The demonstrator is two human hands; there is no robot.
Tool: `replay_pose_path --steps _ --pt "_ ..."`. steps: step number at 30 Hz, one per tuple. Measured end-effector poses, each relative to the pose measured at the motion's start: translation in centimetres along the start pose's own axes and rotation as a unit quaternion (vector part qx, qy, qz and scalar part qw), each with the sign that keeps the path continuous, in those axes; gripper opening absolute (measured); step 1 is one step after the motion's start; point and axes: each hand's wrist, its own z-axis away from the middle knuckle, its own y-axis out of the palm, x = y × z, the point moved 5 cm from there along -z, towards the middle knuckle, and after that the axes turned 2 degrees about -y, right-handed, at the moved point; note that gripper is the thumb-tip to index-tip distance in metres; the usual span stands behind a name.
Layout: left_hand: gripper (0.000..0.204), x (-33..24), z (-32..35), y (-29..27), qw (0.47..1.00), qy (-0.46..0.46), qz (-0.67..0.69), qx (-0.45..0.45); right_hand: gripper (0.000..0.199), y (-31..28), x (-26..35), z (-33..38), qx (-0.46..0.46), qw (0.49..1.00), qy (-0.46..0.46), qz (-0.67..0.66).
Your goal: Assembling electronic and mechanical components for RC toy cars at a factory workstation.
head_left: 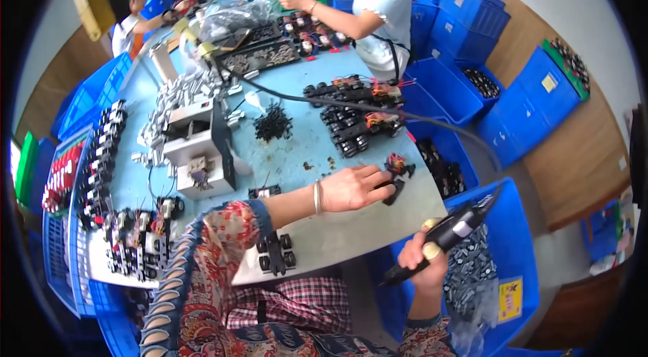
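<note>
My left hand (354, 188), with a bracelet at its wrist, reaches across to the table's right edge. Its fingers close on a small black plastic car part (393, 193). Right beyond the fingertips is a bundle of red and coloured wires (399, 164) on a dark piece. My right hand (425, 261), with pale yellow finger cots, grips a black electric screwdriver (451, 230) off the table's right side. The tool is tilted, its thin tip pointing down and left. A black toy car chassis with wheels (275, 253) lies at the near table edge, below my left forearm.
A grey-white machine (198, 147) stands left of centre, beside silvery parts (177, 104) and a pile of black screws (273, 123). Assembled chassis (354, 114) sit at right. Blue bin (523, 249) holds grey parts. A cable (324, 99) crosses the table. Co-worker (381, 6) works beyond.
</note>
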Motion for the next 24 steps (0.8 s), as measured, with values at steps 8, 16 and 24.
replay_pose_path --steps 8,16,24 --pt "0.036 -8.9 10.7 -19.7 0.901 -0.229 0.293 -0.225 0.036 12.5 6.2 -3.7 0.231 0.968 -0.056 -0.082" --pt "0.047 -11.8 31.1 -15.4 0.498 -0.674 0.366 -0.405 0.018 28.1 -12.2 -13.3 0.299 0.953 0.011 -0.056" --pt "0.045 -15.0 32.1 -8.5 0.511 -0.707 0.387 -0.298 0.019 32.3 -23.0 -15.2 0.233 0.967 -0.075 0.067"
